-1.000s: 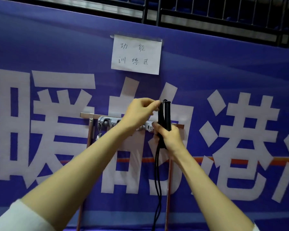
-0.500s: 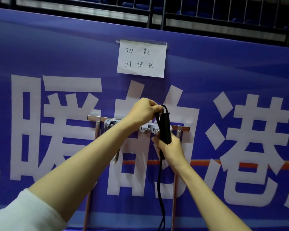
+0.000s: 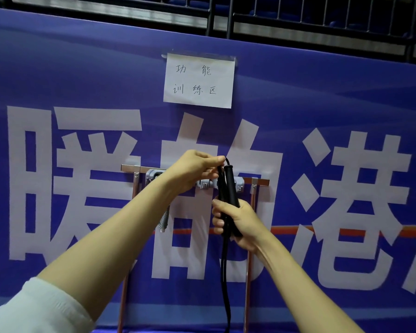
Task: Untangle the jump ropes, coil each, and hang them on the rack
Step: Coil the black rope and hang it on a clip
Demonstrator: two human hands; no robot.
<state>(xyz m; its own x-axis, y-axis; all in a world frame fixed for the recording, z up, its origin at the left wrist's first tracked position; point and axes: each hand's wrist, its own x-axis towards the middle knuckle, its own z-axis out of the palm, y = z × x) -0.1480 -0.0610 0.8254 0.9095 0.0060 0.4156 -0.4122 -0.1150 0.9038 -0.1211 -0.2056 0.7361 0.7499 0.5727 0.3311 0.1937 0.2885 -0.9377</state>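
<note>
Right hand (image 3: pixel 238 224) moved down a bit, wrapped tight round black jump rope (image 3: pixel 229 187) handles, middle of frame. Left hand (image 3: pixel 195 169) still pinches rope top, in front of rack (image 3: pixel 131 168). Not hung yet.

A black jump rope (image 3: pixel 229 186), 2 handles upright and cord hanging down, is held before the copper-framed rack (image 3: pixel 130 168).

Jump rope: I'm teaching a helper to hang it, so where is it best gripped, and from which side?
Probably the two black handles, held together low down, from the right as the right hand does: they stand upright and rigid, leaving their tops free for the rack. The left hand pinches the cord at the top.
</note>
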